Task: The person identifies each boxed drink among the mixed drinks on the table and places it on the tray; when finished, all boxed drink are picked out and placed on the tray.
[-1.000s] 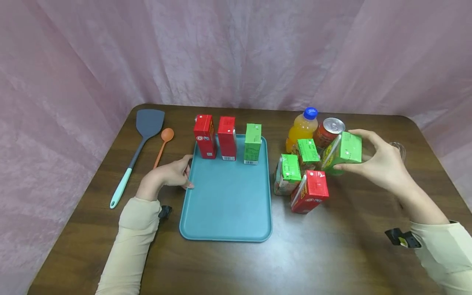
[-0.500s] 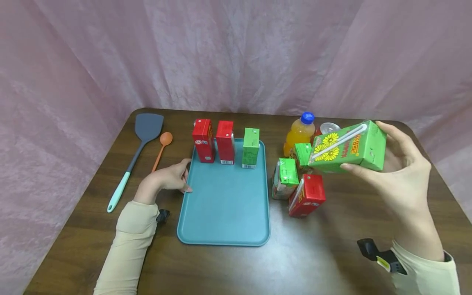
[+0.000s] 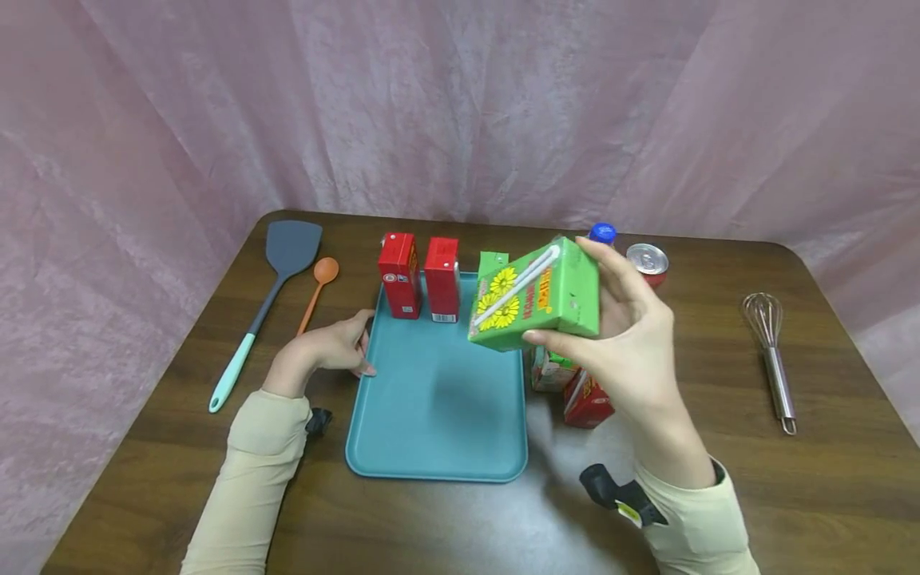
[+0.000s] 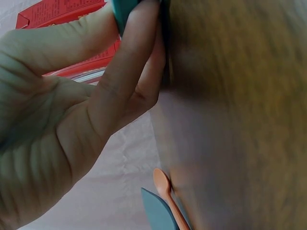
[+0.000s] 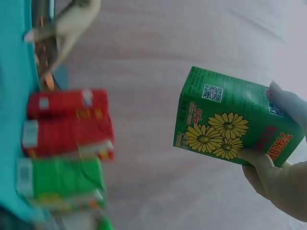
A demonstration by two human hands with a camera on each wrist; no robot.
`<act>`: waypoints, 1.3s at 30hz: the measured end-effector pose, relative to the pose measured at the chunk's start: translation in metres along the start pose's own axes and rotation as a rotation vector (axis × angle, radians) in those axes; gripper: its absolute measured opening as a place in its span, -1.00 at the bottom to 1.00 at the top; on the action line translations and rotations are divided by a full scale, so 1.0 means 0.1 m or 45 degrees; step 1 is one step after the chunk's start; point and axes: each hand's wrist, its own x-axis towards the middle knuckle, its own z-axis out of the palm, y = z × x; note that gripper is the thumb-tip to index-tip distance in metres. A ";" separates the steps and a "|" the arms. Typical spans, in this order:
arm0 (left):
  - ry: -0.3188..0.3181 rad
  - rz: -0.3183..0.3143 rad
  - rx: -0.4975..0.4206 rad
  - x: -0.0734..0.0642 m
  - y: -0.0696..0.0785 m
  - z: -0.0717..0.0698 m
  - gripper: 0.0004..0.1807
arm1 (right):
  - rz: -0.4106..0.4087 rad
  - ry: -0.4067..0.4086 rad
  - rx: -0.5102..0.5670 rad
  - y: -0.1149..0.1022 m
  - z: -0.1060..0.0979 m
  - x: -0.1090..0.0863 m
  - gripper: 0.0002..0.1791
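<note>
My right hand point(image 3: 632, 343) grips a green drink carton point(image 3: 539, 295) between thumb and fingers. The carton, with yellow flowers and a straw on its side, is tilted in the air over the right part of the blue tray point(image 3: 431, 423). With thumb and fingers, my left hand point(image 3: 334, 343) pinches the tray's left rim; the left wrist view shows the teal edge point(image 4: 124, 14) between them. Two red drink cartons point(image 3: 398, 275) stand at the tray's far end. Beside them a second green carton point(image 3: 493, 260) is partly hidden behind the held one.
Right of the tray stand a green carton point(image 3: 549, 374) and a red carton point(image 3: 588, 403), both partly covered by my right hand. Behind are a blue-capped bottle point(image 3: 602, 233) and a can point(image 3: 648, 262). A whisk point(image 3: 775, 367) lies far right; a spatula point(image 3: 291, 247) and orange spoon point(image 3: 326, 271) lie left.
My right hand has lifted the green carton from the group beside the can and carried it left over the tray, tilting it. The left hand stays on the tray rim.
</note>
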 end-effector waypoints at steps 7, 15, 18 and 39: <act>0.013 -0.012 -0.007 0.00 0.02 0.01 0.05 | 0.226 -0.060 -0.003 0.39 0.45 0.02 -0.09; 0.017 0.004 -0.032 0.00 0.01 0.04 0.04 | 0.415 -0.146 -0.280 0.96 0.83 -0.03 -0.13; 0.017 0.016 -0.028 0.00 0.03 0.04 0.03 | 0.444 -0.171 -0.368 1.09 0.92 -0.05 -0.13; -0.010 0.052 -0.060 -0.01 0.05 0.03 -0.03 | 0.326 -0.312 -0.854 1.49 1.16 0.03 -0.13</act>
